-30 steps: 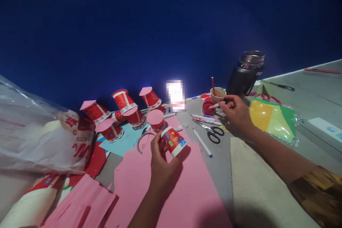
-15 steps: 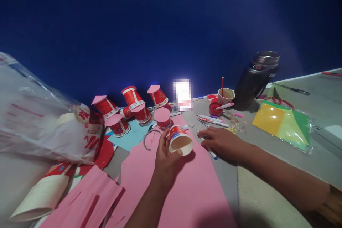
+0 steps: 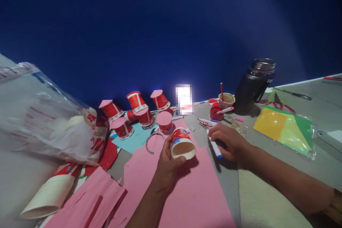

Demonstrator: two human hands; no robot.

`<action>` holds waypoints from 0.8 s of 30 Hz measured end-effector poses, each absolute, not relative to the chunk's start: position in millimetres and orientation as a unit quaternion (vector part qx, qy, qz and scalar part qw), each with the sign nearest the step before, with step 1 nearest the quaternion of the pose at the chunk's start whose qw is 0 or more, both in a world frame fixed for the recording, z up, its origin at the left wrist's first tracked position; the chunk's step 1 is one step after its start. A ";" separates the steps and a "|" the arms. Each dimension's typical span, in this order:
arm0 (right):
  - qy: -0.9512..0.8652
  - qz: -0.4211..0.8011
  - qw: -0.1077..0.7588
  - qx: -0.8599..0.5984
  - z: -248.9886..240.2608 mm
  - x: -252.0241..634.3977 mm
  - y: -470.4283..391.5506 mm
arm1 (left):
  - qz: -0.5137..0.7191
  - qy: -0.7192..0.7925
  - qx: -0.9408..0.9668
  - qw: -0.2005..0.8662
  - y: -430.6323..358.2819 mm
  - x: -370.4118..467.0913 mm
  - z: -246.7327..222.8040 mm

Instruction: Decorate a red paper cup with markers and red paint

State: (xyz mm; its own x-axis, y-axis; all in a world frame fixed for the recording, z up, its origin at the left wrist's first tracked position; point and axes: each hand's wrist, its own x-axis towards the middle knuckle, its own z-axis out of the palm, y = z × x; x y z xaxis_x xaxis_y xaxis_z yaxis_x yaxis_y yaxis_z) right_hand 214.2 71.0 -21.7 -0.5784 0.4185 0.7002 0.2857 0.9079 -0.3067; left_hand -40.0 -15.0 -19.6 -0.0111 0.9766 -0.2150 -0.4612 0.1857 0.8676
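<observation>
My left hand (image 3: 166,171) is wrapped round a red-and-white paper cup (image 3: 181,137), tilted so that its open mouth faces me. The cup is above a large sheet of pink paper (image 3: 197,188). To its right, my right hand (image 3: 231,142) has its fingers closed on a white marker (image 3: 214,148) with a blue end. Just beyond the left hand lies a grey ring (image 3: 149,146). Behind it several red paper cups stand upside down, most topped with pink paper, such as the nearest cup (image 3: 164,121).
On the left are a plastic bag (image 3: 61,128), a stack of paper cups (image 3: 49,192) and folded pink paper (image 3: 88,199). A black flask (image 3: 251,89), a cup holding a red stick (image 3: 227,98), pliers (image 3: 283,104) and a colourful packet (image 3: 283,128) stand or lie on the right.
My right hand has closed round the blue-ended marker and shifted slightly right. My left hand still holds the paper cup, with its mouth turned more towards me. The view has shifted slightly.
</observation>
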 end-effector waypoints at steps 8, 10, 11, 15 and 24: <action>-0.739 0.309 0.490 -0.344 -21.5 206.6 60.3 | 0.568 0.442 0.323 0.614 -22.9 -29.3 -18.4; -0.776 0.287 0.458 -0.324 -19.8 203.1 55.9 | 0.571 0.445 0.328 0.607 -24.3 -26.8 -16.9; -0.800 0.268 0.439 -0.309 -19.1 201.1 53.4 | 0.568 0.448 0.329 0.607 -25.0 -25.6 -16.1; -0.864 0.200 0.380 -0.264 -18.5 193.3 43.6 | 0.548 0.463 0.334 0.611 -27.1 -21.1 -13.4; -0.898 -0.010 0.365 -0.244 -20.7 194.1 41.2 | 0.534 0.452 0.425 0.575 -26.8 -29.7 -15.8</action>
State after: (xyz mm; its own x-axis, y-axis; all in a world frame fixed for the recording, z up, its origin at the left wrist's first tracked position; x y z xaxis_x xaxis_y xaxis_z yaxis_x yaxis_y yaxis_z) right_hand 194.1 41.2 -20.7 -0.6144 0.4320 0.6602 0.4460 0.8804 -0.1611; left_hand -29.7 -26.8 -15.8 0.0222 0.9976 -0.0663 -0.2305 0.0696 0.9706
